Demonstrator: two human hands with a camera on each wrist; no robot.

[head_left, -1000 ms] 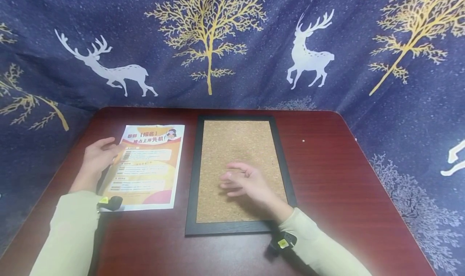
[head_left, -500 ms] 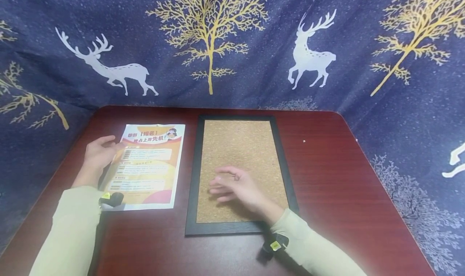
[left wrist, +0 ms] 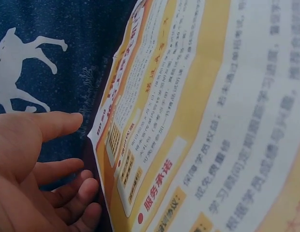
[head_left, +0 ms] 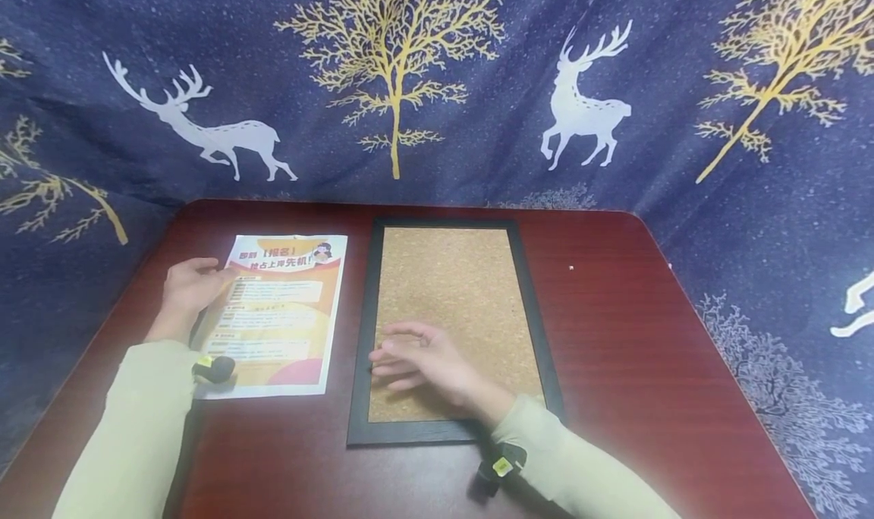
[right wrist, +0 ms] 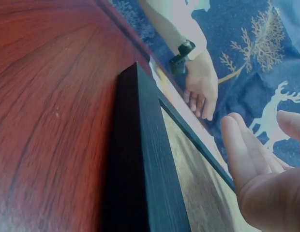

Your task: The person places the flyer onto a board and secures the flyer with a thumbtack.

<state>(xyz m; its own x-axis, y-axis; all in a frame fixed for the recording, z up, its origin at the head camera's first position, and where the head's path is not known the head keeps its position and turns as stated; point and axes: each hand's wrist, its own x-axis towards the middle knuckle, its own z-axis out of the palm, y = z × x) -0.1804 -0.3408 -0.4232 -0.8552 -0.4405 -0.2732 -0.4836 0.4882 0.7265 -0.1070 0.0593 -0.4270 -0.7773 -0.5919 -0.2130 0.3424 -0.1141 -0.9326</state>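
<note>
An orange and white printed poster [head_left: 273, 329] lies on the left of the table. My left hand [head_left: 190, 290] is at its left edge, thumb and fingers loosely bent. In the left wrist view, the left hand [left wrist: 34, 164] has its thumb apart from the fingers, beside the edge of the poster [left wrist: 213, 106]; whether it touches the paper I cannot tell. To the right of the poster lies a black-framed cork board [head_left: 451, 276]. My right hand [head_left: 433, 361] hovers over the board's lower left, holding nothing. The right wrist view shows its fingers [right wrist: 242, 150] extended above the frame [right wrist: 162, 164].
The dark red wooden table [head_left: 635, 352] extends to the right of the board. A tiny white speck [head_left: 570, 268] lies there. Behind the table hangs a blue cloth [head_left: 478, 86] with white deer and yellow trees. A black wrist camera [head_left: 501, 462] sits on the right sleeve.
My right hand has moved left and slightly toward me over the cork board. The left hand has shifted only slightly right. Poster and board stay where they were.
</note>
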